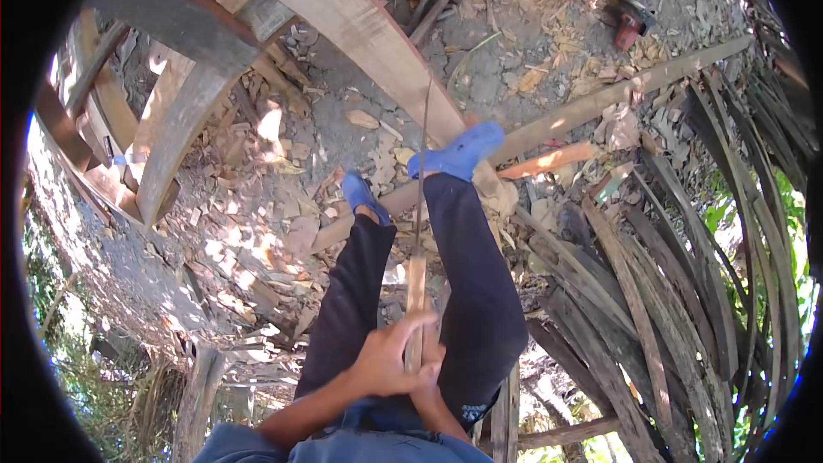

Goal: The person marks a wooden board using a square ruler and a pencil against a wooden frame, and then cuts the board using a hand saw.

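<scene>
My left hand (390,357) is closed around a wooden handle (416,291) in front of my lap. Close beside it, partly hidden behind the handle and the other hand, my right hand (431,351) is also wrapped round the wood. From the handle a long thin blade (422,180) points away from me, between my legs. Its far end lies over a long plank (360,21). One foot in a blue shoe (459,153) rests on that plank, and the other blue shoe (360,195) stands on the ground.
Curved wooden pieces (184,120) stand at the upper left. A red power tool (630,26) lies at the upper right, beyond a long board (634,90). Stacked wooden slats (617,291) fill the right side. Wood chips and leaves cover the ground.
</scene>
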`<state>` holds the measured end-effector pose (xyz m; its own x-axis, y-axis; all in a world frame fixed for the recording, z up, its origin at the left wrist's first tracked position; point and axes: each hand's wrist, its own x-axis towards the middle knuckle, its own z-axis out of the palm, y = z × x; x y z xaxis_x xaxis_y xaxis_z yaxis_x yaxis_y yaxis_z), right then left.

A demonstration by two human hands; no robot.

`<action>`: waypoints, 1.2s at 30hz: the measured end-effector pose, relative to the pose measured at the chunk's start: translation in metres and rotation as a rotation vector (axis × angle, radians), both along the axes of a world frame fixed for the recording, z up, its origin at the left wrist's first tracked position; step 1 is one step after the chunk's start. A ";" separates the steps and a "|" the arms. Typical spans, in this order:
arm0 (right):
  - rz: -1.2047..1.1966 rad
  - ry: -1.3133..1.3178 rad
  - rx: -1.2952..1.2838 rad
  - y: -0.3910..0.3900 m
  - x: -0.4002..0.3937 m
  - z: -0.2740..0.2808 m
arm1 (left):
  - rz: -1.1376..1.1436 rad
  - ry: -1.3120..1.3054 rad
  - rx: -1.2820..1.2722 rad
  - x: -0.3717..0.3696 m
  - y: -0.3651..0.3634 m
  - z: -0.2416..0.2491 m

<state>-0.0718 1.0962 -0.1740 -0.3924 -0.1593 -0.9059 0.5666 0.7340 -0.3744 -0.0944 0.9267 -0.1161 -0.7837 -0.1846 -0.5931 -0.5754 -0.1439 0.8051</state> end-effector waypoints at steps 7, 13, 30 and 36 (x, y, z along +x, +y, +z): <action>0.207 0.642 -0.226 -0.125 -0.138 -0.119 | 0.144 0.064 -0.060 -0.118 -0.083 -0.172; -0.308 0.088 -0.164 -0.027 -0.030 0.052 | -0.053 -0.121 0.132 0.008 0.007 0.029; 0.000 0.188 -0.153 -0.047 -0.053 0.014 | -0.081 -0.053 0.083 0.000 -0.006 -0.001; 0.090 0.632 -0.333 -0.171 -0.184 -0.121 | -0.025 0.203 -0.244 -0.113 -0.087 -0.157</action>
<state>-0.2557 0.9254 -0.2948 -0.7978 -0.4443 -0.4075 0.1101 0.5572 -0.8230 -0.2074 0.8396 -0.2726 -0.8875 -0.2813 -0.3650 -0.4006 0.0795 0.9128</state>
